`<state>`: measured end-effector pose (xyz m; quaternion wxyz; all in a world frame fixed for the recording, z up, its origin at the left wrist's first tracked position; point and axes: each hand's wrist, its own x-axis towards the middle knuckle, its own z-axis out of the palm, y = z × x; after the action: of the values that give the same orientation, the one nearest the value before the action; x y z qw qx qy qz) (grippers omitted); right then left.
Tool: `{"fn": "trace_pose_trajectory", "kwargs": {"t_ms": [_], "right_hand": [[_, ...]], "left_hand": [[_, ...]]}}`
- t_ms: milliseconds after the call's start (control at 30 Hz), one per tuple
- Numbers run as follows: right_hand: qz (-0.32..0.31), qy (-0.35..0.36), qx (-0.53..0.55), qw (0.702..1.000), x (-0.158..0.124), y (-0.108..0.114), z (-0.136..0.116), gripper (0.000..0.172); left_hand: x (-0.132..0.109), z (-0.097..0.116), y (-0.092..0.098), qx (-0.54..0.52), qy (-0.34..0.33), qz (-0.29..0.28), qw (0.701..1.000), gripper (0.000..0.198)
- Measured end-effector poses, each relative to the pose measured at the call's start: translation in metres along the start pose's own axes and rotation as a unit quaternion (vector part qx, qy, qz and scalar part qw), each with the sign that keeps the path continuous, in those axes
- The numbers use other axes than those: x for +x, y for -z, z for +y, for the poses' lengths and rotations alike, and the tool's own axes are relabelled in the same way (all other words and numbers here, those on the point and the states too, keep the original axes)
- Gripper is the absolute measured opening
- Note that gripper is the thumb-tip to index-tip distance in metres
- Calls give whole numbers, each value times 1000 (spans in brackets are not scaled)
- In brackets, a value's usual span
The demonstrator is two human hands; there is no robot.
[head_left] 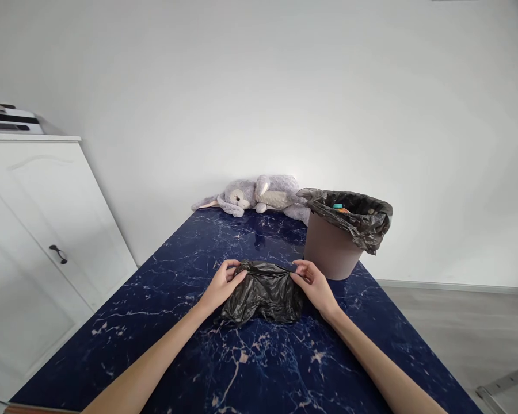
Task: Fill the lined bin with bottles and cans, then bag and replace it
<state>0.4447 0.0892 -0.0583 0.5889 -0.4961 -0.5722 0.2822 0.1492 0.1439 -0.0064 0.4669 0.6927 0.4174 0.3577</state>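
A dark blue, white-veined, marble-patterned tabletop (242, 371) spreads across the lower middle of the frame. Right of centre stands a brown, tapering bin (330, 244) lined with a crinkled black plastic bag (369, 221); a grey plush rabbit (276, 198) lies behind, at the frame's centre. Below centre, a loose, crumpled black plastic bag (265, 296) rests between the hands. The left hand's (220, 286) grip is narrowed to a pinch on its upper left corner; the right hand's (315, 287) grip likewise pinches its upper right edge, the other fingers loosely curled. The step in hand appears to be holding the top edge spread. The next move, I judge, calls for keeping both pinches light and even, so the thin film parts without tearing.
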Motion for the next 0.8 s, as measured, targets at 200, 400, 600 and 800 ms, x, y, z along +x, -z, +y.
{"fn": "trace_pose_trajectory", "kwargs": {"t_ms": [200, 400, 600, 800], "right_hand": [[11, -43, 31, 999, -1, 2, 4, 56], [-6, -46, 14, 999, -3, -1, 8, 59], [-20, -24, -10, 999, -5, -1, 6, 58], [-26, -12, -21, 999, -5, -2, 0, 55]], "left_hand": [[0, 4, 4, -11, 16, 67, 998, 50], [0, 3, 8, -9, 17, 103, 995, 50], [-2, 5, 7, -4, 12, 85, 996, 53], [-5, 11, 7, -1, -12, 94, 995, 44]]}}
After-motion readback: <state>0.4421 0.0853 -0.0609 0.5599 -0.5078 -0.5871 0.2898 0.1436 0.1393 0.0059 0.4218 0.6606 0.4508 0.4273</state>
